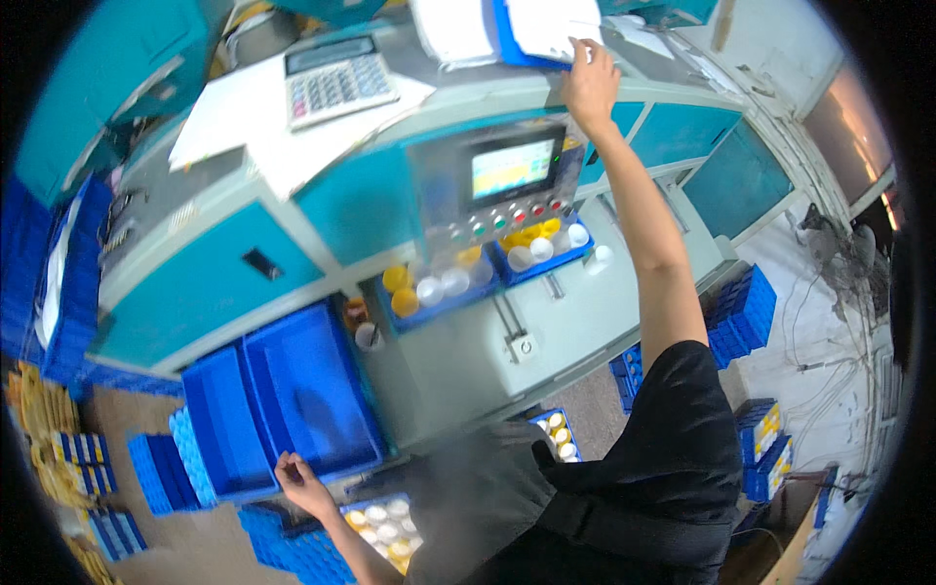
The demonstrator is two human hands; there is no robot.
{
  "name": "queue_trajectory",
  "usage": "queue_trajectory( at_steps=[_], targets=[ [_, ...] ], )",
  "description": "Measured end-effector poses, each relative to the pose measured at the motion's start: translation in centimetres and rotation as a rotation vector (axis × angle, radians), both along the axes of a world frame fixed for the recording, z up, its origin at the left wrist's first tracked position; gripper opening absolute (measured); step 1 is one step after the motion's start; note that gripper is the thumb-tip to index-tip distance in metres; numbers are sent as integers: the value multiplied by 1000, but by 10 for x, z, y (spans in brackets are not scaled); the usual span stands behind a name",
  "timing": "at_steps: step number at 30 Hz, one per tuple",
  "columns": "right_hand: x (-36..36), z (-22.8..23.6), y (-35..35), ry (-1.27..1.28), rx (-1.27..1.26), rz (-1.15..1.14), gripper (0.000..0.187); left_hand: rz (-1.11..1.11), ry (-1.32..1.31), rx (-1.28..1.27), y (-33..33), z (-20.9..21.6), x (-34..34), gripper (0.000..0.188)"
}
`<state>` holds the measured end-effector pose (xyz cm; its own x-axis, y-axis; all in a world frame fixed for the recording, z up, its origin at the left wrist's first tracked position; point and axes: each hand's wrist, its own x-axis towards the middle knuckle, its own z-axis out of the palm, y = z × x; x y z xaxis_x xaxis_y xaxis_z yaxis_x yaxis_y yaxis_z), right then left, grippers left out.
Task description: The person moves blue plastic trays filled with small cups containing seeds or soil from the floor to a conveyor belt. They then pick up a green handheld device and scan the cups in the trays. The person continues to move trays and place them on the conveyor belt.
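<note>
My right hand (592, 90) reaches far forward to the back counter, its fingers bent onto the edge of white papers (551, 29) in a blue folder (508, 39). The folder lies open there, partly cut off by the top of the view. Lower left, my left hand (304, 485) hovers by the near rim of a blue bin (317, 390). Its fingers are curled in, and whatever may be between them is too small to make out. A second blue bin (226, 419) stands left of that one; no items show in either.
A calculator (338, 82) rests on loose sheets (234, 112) on the counter. Below it are a control panel (512, 170) with buttons, and blue trays (429, 314) of white and yellow cups. A small switch box (524, 347) sits on the work surface. Stacked blue crates (743, 317) stand right.
</note>
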<state>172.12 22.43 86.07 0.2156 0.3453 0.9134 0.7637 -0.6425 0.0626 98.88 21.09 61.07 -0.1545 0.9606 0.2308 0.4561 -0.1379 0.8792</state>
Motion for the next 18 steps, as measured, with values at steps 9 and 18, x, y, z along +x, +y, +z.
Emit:
queue_trajectory(
  at_steps=[9,18],
  targets=[
    [86,70,-41,-55,414,200,28,-91,88,97,97,89,126,21],
    [110,50,-67,844,-14,610,68,-406,355,806,158,207,277,26]
  ],
)
